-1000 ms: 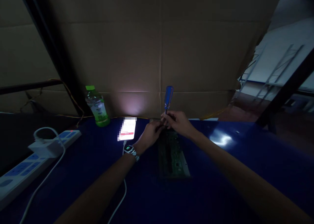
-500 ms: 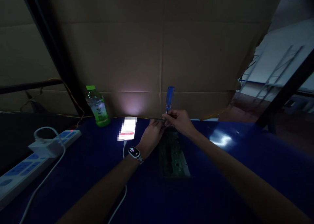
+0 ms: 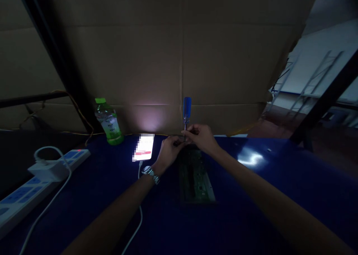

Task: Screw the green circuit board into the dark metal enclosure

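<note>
A screwdriver [image 3: 187, 107] with a blue handle stands nearly upright over the far end of a green circuit board [image 3: 201, 180]. My right hand [image 3: 203, 137] pinches its metal shaft below the handle. Close beside it on the left, my left hand [image 3: 168, 148] has its thumb and fingers curled together near the screwdriver's tip. Whatever lies between those fingers is too dark and small to make out. The board rests on the blue table, its far end partly hidden behind both hands. A watch with a metal band [image 3: 151, 173] circles my left wrist.
To the left of my hands lies a lit phone [image 3: 144, 147] with a white charging cable [image 3: 140, 214]. Behind it stands a green-capped bottle [image 3: 109, 122]. A power strip [image 3: 36, 186] runs along the left edge. A cardboard wall [image 3: 134, 61] rises behind the table [image 3: 237, 217].
The screwdriver has swung from a slight rightward lean to nearly upright and shifted left. My left hand has turned, so the watch face now points away.
</note>
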Tool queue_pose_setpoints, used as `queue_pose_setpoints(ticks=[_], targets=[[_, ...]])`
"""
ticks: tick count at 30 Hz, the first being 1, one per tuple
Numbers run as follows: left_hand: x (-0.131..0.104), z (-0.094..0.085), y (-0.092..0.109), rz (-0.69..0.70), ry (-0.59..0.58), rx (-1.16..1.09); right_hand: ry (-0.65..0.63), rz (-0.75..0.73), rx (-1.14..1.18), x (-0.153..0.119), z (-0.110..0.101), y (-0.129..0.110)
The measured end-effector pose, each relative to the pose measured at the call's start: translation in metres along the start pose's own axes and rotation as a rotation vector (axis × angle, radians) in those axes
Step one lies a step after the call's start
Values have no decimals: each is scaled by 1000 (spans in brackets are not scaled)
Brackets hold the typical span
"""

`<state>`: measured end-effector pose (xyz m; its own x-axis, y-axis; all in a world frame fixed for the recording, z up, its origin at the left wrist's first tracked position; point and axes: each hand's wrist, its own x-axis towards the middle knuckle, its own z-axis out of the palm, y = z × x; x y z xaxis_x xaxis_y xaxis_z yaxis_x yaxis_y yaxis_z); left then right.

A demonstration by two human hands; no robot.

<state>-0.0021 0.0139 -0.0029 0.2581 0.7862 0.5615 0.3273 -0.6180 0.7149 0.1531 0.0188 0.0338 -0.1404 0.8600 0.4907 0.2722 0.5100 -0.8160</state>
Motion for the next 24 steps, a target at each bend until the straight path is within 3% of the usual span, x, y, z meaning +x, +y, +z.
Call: queue_pose_setpoints(ticks=[6,13,16,21,24], targets=[[3,-8,6,74,-126,13,-162,-41,3,-2,-5,-3],[1,0,3,-7,9,-52,30,-8,-76,-2,-1,1],[1,1,2,-33,10,-47,-19,-28,-100,-3,0,0],[2,-5,1,50,-138,-74,-144,-107,-108,-5,-4,-6],[1,-4,0,24,-111,-74,-121,-97,-110,-6,-3,-5]])
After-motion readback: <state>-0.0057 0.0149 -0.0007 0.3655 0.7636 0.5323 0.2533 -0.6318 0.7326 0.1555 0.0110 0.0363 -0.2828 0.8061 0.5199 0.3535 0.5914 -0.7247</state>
